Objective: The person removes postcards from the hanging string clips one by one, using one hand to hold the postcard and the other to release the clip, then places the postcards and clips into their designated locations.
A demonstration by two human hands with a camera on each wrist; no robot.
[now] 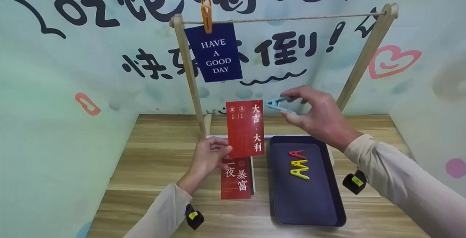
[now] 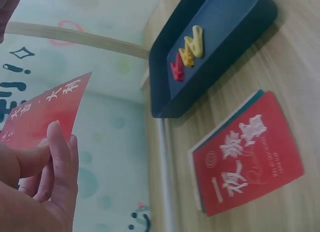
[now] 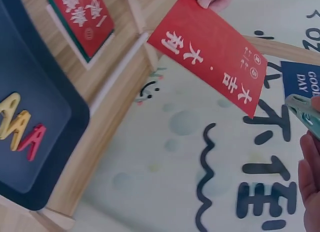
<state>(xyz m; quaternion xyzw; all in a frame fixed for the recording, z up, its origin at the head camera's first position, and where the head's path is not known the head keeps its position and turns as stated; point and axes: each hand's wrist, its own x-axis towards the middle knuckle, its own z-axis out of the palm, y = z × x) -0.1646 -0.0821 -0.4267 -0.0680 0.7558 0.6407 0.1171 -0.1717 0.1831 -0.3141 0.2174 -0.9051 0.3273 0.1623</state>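
A red card [image 1: 244, 129] with white characters is pinched at its lower left edge between the thumb and fingers of my left hand [image 1: 209, 158]. My right hand [image 1: 320, 112] pinches a light blue clothespin [image 1: 278, 104], its tip close to the card's upper right corner. In the right wrist view the clothespin [image 3: 305, 112] shows apart from the red card [image 3: 210, 55]. Beneath the held card, a stack of cards [image 1: 236, 181] lies on the table with a red one on top. A dark blue card [image 1: 217, 54] hangs from the string by an orange clothespin [image 1: 206, 16].
A wooden frame [image 1: 189, 67] carries the string [image 1: 291, 19] across its top. Right of the card stack sits a dark tray [image 1: 305, 205] holding a red clothespin [image 1: 296, 154] and yellow clothespins [image 1: 299, 173]. Behind stands a printed backdrop [image 1: 91, 67].
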